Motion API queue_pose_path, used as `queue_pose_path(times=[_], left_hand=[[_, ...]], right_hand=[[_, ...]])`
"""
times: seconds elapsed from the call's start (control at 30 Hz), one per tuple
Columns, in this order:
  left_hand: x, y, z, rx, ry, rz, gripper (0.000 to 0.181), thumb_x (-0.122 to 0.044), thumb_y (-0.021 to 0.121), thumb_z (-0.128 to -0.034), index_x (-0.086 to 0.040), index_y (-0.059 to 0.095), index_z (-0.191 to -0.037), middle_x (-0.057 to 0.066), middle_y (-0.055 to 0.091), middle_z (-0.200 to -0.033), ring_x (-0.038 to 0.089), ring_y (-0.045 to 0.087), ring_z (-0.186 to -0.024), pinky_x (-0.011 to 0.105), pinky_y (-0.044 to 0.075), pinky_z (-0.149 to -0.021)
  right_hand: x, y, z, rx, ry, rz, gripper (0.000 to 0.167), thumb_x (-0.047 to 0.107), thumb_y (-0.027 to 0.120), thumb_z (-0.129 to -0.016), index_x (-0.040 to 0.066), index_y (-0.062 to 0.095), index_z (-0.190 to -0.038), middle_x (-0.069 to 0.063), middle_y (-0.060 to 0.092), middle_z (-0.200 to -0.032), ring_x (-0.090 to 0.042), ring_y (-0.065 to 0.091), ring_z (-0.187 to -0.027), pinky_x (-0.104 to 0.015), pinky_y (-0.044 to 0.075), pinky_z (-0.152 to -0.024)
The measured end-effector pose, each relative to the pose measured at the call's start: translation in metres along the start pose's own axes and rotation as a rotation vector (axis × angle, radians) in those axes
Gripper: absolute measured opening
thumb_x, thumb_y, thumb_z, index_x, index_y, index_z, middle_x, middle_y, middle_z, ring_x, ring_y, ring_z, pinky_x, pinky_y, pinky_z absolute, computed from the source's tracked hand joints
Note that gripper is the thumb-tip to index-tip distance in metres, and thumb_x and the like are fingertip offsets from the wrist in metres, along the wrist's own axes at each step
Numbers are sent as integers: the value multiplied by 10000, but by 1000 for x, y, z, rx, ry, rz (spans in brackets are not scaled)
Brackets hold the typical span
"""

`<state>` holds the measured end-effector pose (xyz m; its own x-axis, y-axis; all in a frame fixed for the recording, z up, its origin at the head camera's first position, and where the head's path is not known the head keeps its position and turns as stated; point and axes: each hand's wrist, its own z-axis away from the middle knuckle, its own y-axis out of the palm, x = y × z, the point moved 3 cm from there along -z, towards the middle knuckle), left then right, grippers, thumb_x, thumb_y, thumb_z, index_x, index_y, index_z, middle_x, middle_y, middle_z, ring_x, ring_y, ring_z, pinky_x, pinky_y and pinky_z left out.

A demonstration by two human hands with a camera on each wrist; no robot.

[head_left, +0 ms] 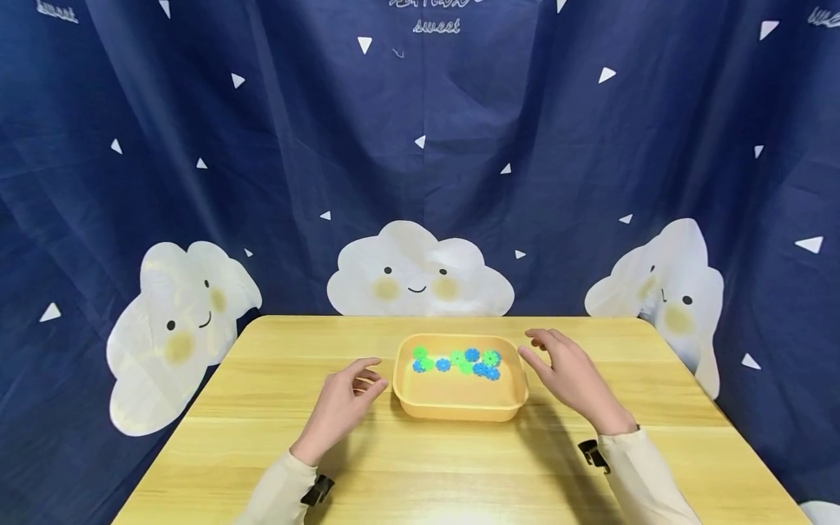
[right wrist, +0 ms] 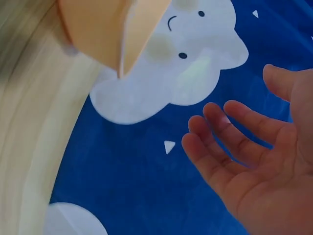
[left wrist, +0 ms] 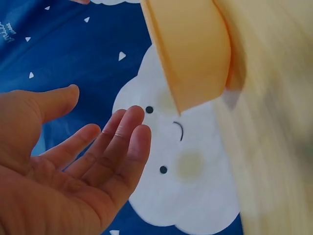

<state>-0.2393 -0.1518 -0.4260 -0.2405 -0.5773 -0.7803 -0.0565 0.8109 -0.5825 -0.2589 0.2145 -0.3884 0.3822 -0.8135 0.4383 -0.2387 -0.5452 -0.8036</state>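
Observation:
A shallow yellow-orange plastic basin (head_left: pixel 453 413) stands on the table, with several small notched discs inside, some green (head_left: pixel 457 357) and some blue (head_left: pixel 443 364). Just left of the basin hovers my left hand (head_left: pixel 344 399), its fingers relaxed and apart from the rim. My right hand (head_left: pixel 576 379) is held off the basin's right side, fingers loosely bent. Both wrist views show a corner of the basin beyond the fingers of the left hand (left wrist: pixel 93 166) and right hand (right wrist: pixel 254 152), with nothing in either palm. The discs are hidden in those views.
The wooden table (head_left: pixel 420 467) has rounded far corners. Behind it hangs a dark blue curtain (head_left: pixel 295 146) printed with white clouds and triangles. A black strap clip sits on each cream sleeve (head_left: pixel 278 485).

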Motion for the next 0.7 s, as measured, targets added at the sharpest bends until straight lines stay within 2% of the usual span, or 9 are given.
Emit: queue_pose_path(times=[0.13,0.23,0.37,0.57,0.7], left_hand=[[5,10,-4,34,-14,32,382,-214,732,-961,-115,668,-1324,-15,741,-996,119,695,-874,329,577,-785],[9,16,-5,68,-23,44,390,-224,723,-968,-91,662,-1329,-3,737,-1004,127,694,-875,306,570,-747],[10,23,-8,98,-19,45,381,-236,721,-970,-100,667,-1322,19,738,-1012,135,688,-865,292,562,-717],[11,30,-10,111,0,27,364,-269,718,-972,-122,680,-1303,24,727,-995,115,655,-829,287,544,-703],[12,34,-12,115,1,26,369,-253,719,-971,-89,680,-1299,20,686,-943,119,624,-784,262,519,-665]], right_hand=[[0,5,-12,41,10,-112,387,287,620,-1038,-8,644,-1287,-141,712,-1120,-285,686,-995,-489,556,-880],[-3,10,-20,69,58,-199,371,283,621,-1038,6,647,-1283,-123,725,-1070,-269,708,-956,-465,574,-858],[-6,19,-30,103,134,-261,383,298,629,-1032,24,640,-1299,-136,722,-1094,-270,711,-952,-410,574,-816],[-6,36,-43,159,211,-354,367,261,644,-1022,5,641,-1287,-179,712,-1119,-254,717,-920,-337,575,-762],[-5,48,-51,215,277,-431,336,213,648,-1017,-29,645,-1250,-177,701,-1022,-183,699,-800,-339,581,-758]])
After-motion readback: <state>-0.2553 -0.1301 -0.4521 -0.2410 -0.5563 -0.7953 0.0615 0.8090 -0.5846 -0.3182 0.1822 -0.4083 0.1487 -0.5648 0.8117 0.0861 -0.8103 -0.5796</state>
